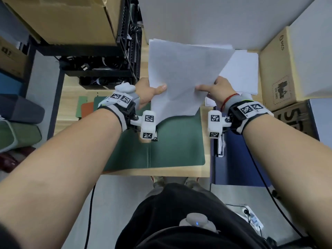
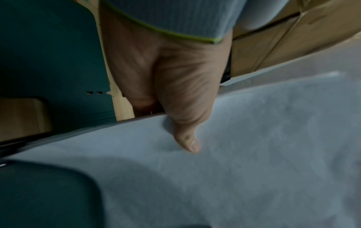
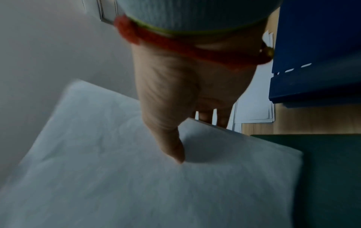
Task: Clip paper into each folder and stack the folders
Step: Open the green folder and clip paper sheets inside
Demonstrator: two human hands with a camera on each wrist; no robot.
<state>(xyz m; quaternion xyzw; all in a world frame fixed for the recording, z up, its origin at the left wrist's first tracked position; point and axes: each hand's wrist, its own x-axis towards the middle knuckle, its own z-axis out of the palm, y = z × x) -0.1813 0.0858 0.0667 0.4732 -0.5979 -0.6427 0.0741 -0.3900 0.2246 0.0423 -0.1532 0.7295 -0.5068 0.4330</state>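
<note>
At the upper left of the head view a cardboard box (image 1: 59,18) sits on a black crate (image 1: 111,56), with bins (image 1: 19,123) at the far left edge. Small green and orange folders (image 1: 84,109) lie on the wooden worktop (image 1: 71,90) just beside the left wrist.

The left forearm reaches in from the lower left, wrist straight. The left hand (image 1: 149,92) pinches the left edge of a sheaf of white paper (image 1: 183,76): the thumb lies flat on top, and in the left wrist view the thumb (image 2: 185,135) presses the sheet while the other fingers curl beneath it, mostly hidden.

The paper is held up in the centre of the frame, tilted, its near corner hanging over an open green folder (image 1: 176,146) that lies flat on the worktop in front of the person. A metal clip (image 1: 155,138) shows at the folder's fold, partly behind the left wrist camera.

The right hand (image 1: 219,90) mirrors this grip on the paper's right edge, thumb on top and fingers (image 3: 205,115) under, a red cord (image 1: 228,100) round the wrist. Behind it a stack of white sheets (image 1: 242,72) lies on the worktop. A dark blue folder (image 1: 237,162) lies under the right forearm at the lower right, and cardboard boxes (image 1: 280,69) stand at the right edge.
</note>
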